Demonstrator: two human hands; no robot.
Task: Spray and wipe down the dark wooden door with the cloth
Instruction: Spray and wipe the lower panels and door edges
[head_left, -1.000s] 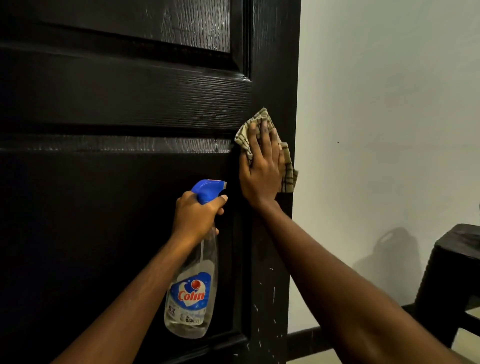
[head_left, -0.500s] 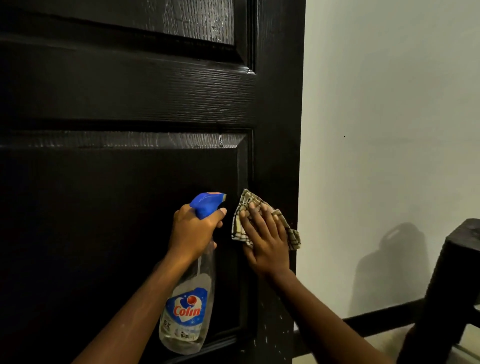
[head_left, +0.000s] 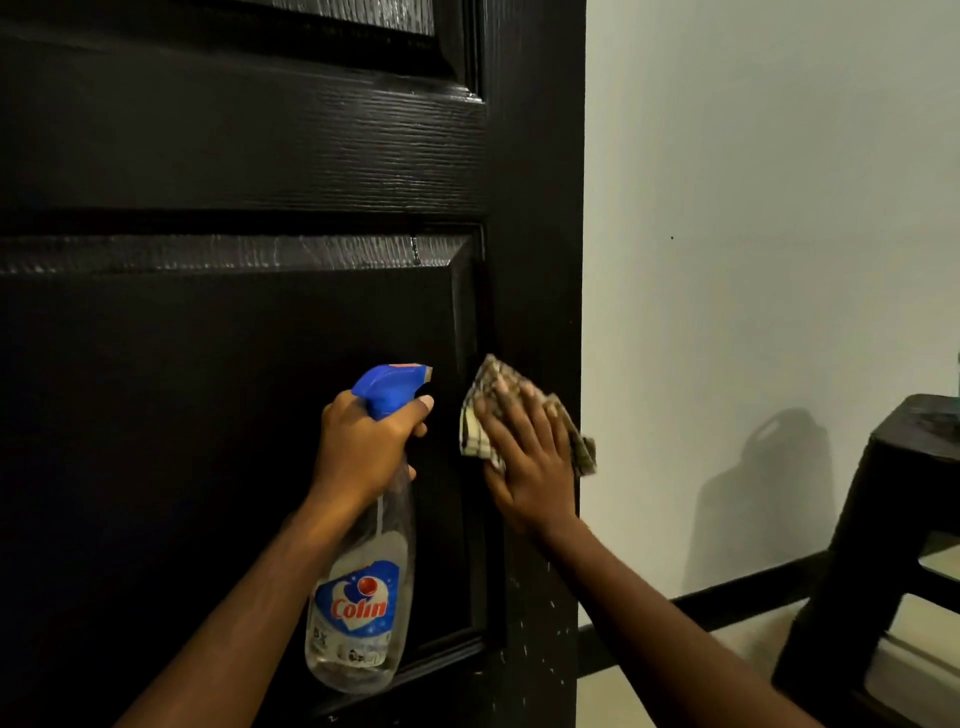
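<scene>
Left hand (head_left: 363, 452) grips the spray bottle (head_left: 358, 613); right hand (head_left: 530, 467) presses the checked cloth (head_left: 475, 434) flat on the door (head_left: 260, 156). Dark stool (head_left: 883, 519) stands right. Black grained wood shines.

The right hand (head_left: 530, 467) has slid the cloth (head_left: 475, 431) down the door's (head_left: 535, 208) right edge, from the lower panel's top corner to a spot level with the bottle's (head_left: 363, 597) blue head.

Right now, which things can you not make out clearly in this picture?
Head view only:
- Cloth: mostly under the right hand, blurred.
- Bottle neck and trigger: covered by the left hand; small label print unreadable.
- Door: cut off at top, left, bottom edges.
- Stool: cut off by the right edge.
</scene>
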